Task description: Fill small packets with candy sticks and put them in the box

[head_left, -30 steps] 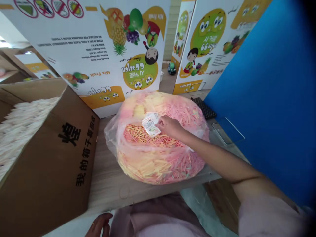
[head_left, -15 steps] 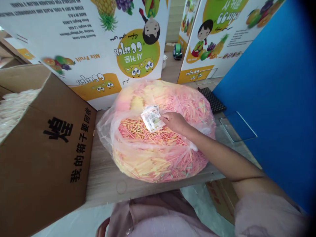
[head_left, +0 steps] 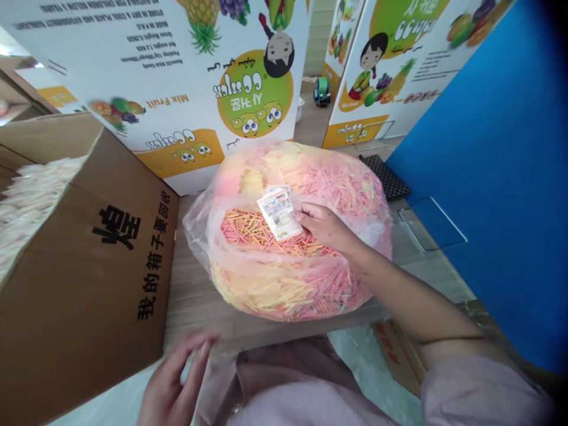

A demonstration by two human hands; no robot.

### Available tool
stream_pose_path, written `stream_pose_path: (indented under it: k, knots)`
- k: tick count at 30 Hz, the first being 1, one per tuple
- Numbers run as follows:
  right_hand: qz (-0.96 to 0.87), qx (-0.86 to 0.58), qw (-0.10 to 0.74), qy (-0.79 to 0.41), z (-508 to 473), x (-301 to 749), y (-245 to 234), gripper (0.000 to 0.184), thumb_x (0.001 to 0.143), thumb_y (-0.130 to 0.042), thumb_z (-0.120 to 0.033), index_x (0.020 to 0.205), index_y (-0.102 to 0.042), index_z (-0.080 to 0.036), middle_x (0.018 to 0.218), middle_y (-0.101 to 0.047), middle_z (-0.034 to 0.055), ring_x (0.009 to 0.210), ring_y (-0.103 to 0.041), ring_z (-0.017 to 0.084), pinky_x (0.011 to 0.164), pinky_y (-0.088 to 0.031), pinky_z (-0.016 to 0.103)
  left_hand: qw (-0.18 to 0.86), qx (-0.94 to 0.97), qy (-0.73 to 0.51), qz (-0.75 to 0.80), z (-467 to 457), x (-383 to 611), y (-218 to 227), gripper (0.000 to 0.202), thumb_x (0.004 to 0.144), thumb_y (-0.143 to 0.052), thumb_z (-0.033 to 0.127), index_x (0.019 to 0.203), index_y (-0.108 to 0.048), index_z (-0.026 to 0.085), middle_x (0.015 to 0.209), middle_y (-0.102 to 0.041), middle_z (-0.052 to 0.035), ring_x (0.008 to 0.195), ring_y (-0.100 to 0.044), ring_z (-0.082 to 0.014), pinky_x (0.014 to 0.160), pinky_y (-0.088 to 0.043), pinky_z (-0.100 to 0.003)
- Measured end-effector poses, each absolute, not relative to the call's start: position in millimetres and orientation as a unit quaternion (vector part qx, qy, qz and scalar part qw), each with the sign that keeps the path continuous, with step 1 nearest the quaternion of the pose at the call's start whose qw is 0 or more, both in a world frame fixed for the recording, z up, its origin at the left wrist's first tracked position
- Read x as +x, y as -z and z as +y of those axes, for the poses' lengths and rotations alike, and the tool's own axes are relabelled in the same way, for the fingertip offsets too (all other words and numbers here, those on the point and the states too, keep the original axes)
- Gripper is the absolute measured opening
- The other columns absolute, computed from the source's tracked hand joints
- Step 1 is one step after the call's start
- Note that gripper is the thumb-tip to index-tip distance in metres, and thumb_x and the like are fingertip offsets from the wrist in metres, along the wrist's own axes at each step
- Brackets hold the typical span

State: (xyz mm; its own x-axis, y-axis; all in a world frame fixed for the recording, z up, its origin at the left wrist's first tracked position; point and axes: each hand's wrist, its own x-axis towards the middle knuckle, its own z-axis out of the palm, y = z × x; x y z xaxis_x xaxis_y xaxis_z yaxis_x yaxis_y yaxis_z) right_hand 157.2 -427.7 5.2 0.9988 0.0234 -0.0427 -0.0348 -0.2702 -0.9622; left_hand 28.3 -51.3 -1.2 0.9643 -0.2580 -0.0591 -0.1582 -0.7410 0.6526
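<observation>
My right hand (head_left: 323, 228) pinches the edge of a small printed white packet (head_left: 280, 214) between thumb and fingers. A second packet (head_left: 279, 189) peeks out behind its top edge; whether my hand grips that one too is unclear. Both are above the mouth of a big clear plastic bag (head_left: 266, 284), full of thin pink and yellow candy sticks (head_left: 246, 228). At the lower left, before the table edge, my left hand (head_left: 173, 378) is slightly blurred. Its thumb and forefinger are stretched out with a gap between them, and nothing shows in it.
On the left stands a brown carton (head_left: 128, 284) holding many white packets (head_left: 35, 195). Printed white cartons (head_left: 177, 77) line the back, with a green tape roll (head_left: 322, 92) between them. A dark patterned pouch (head_left: 388, 177) lies by the blue panel (head_left: 479, 154) on the right.
My left hand has come up into view at the lower left. My right hand still holds the packet, now turned a little more upright. The whole view has shifted slightly.
</observation>
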Motion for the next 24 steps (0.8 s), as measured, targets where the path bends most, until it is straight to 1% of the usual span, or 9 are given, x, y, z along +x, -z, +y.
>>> stream_pose_path:
  k: [2,4,5,8,11,14,17,20,24]
  knots:
    - [-0.005,-0.787,0.616,-0.026,-415,151,-5,0.032,0.091,-0.052,-0.049,0.082,-0.056,-0.019,0.063,-0.051,-0.0032,0.055,-0.046,0.01,0.054,-0.035,0.024,0.334,0.912,-0.042,-0.235,-105,75,-9,0.036,0.099,-0.051,0.038,0.129,-0.068,0.026,0.129,-0.072,-0.0083,0.122,-0.067,-0.0263,0.108,-0.054,-0.044]
    - [-0.006,-0.783,0.621,-0.012,-409,146,-4,0.032,0.091,-0.053,-0.05,0.083,-0.056,-0.019,0.066,-0.051,-0.0034,0.055,-0.047,0.009,0.055,-0.036,0.024,0.257,0.906,-0.094,-0.324,-144,109,-5,0.046,0.098,-0.056,0.037,0.141,-0.059,0.019,0.139,-0.067,-0.0143,0.141,-0.053,-0.0317,0.122,-0.038,-0.056]
    - [-0.003,-0.784,0.62,-0.004,-410,144,-3,0.032,0.091,-0.053,-0.05,0.083,-0.056,-0.019,0.067,-0.051,-0.0034,0.056,-0.048,0.009,0.056,-0.037,0.024,0.219,0.909,-0.084,-0.344,-156,120,0,0.051,0.098,-0.058,0.038,0.144,-0.056,0.015,0.141,-0.066,-0.0163,0.144,-0.05,-0.0345,0.124,-0.032,-0.061]
    - [0.016,-0.793,0.609,0.007,-416,135,3,0.034,0.093,-0.054,-0.051,0.081,-0.054,-0.019,0.066,-0.051,-0.0033,0.058,-0.049,0.01,0.058,-0.038,0.024,0.186,0.904,-0.039,-0.383,-160,130,13,0.039,0.1,-0.055,0.033,0.133,-0.065,0.013,0.123,-0.075,-0.0151,0.131,-0.061,-0.0324,0.123,-0.031,-0.063]
    - [0.037,-0.788,0.614,0.001,-411,122,6,0.035,0.094,-0.053,-0.052,0.082,-0.055,-0.019,0.065,-0.05,-0.0034,0.059,-0.048,0.01,0.058,-0.037,0.024,0.302,0.894,-0.017,-0.331,-152,123,12,0.037,0.101,-0.053,0.034,0.131,-0.066,0.015,0.126,-0.074,-0.0134,0.127,-0.064,-0.0271,0.122,-0.039,-0.053]
    - [0.012,-0.772,0.635,-0.032,-387,112,1,0.032,0.097,-0.052,-0.05,0.087,-0.057,-0.02,0.069,-0.053,-0.0033,0.061,-0.051,0.01,0.06,-0.039,0.023,0.528,0.831,0.044,-0.169,-159,117,4,0.047,0.101,-0.054,0.043,0.142,-0.059,0.019,0.138,-0.069,-0.0116,0.13,-0.063,-0.0244,0.116,-0.047,-0.044]
    - [-0.073,-0.794,0.598,-0.081,-363,114,-7,0.031,0.099,-0.052,-0.047,0.086,-0.059,-0.019,0.071,-0.055,-0.0031,0.064,-0.052,0.01,0.063,-0.038,0.023,0.699,0.697,0.15,-0.047,-168,118,5,0.05,0.098,-0.058,0.047,0.14,-0.061,0.02,0.136,-0.07,-0.0105,0.125,-0.066,-0.0244,0.111,-0.051,-0.041]
    - [-0.122,-0.839,0.524,-0.08,-355,136,-12,0.029,0.102,-0.05,-0.039,0.085,-0.062,-0.018,0.077,-0.062,-0.0013,0.074,-0.057,0.011,0.069,-0.037,0.023,0.752,0.64,0.155,0.02,-162,120,12,0.05,0.094,-0.065,0.046,0.137,-0.063,0.02,0.134,-0.071,-0.0098,0.12,-0.069,-0.0233,0.107,-0.052,-0.039]
    - [-0.113,-0.911,0.391,-0.068,-350,185,-17,0.021,0.101,-0.05,-0.027,0.1,-0.07,-0.019,0.103,-0.073,0.0029,0.094,-0.062,0.016,0.078,-0.036,0.026,0.727,0.68,0.076,0.064,-141,118,13,0.047,0.095,-0.064,0.048,0.134,-0.063,0.021,0.134,-0.071,-0.0087,0.118,-0.069,-0.022,0.104,-0.054,-0.036]
